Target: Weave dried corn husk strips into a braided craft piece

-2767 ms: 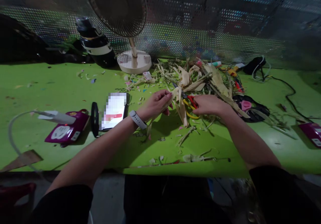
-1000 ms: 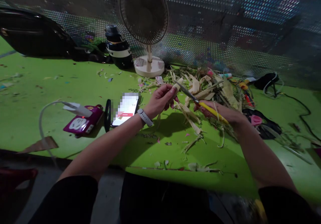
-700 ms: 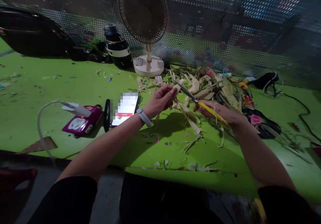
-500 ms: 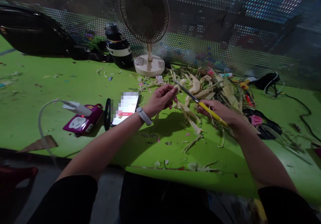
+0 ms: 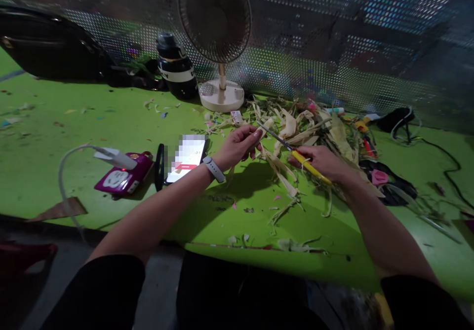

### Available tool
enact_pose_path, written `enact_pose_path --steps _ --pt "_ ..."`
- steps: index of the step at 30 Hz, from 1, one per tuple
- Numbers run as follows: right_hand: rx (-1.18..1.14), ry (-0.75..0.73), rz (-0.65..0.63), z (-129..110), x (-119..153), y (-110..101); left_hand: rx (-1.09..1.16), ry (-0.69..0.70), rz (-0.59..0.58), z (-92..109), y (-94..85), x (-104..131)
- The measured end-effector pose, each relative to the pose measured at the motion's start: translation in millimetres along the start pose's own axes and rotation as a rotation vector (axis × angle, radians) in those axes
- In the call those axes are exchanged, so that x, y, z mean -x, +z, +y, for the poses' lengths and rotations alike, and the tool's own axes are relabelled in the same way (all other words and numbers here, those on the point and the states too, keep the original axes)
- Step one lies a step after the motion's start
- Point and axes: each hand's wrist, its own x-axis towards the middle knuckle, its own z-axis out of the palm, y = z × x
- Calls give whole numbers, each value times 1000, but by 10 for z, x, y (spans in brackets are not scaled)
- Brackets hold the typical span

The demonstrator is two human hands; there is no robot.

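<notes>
My left hand (image 5: 240,143), with a pale band on its wrist, is closed in a pinch. Between its thumb and fingers is a pale dry leaf strip (image 5: 266,125), similar to husk. My right hand (image 5: 314,160) is wrapped round yellow-handled snips (image 5: 310,168). Their narrow metal blades reach left to the strip by my left fingertips; whether they touch it I cannot tell. Below my hands, more dry strips (image 5: 281,169) hang or lie on the green table (image 5: 229,221). Behind them spreads a heap of dried leaves and stalks (image 5: 291,123).
A lit phone (image 5: 187,157) and a purple power block (image 5: 124,174) with a white cable sit left. At the back are a fan (image 5: 221,95), a dark bottle (image 5: 177,73) and a black bag (image 5: 48,46). A black item with a pink piece (image 5: 379,177) lies right.
Both hands stay nearly in place. The snips' handles look slightly closer together and have shifted a little left. The view has moved very slightly.
</notes>
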Motion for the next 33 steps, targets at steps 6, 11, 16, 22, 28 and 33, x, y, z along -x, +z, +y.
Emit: enact_pose_path --steps 6,11,16,22,28,33 --pt "59 47 175 72 -69 6 -9 26 -12 7 -8 -6" --pt "394 341 165 258 -181 -45 -74 287 18 91 -31 10" --pt "519 363 146 374 -216 -16 -433 496 98 252 -50 97" --pt "551 307 89 303 -139 -26 -726 596 77 270 -58 82" --pt "481 98 173 -50 -40 135 -927 634 106 64 -141 107" --pt "455 63 15 -104 -90 346 -1104 696 114 -149 -245 304"
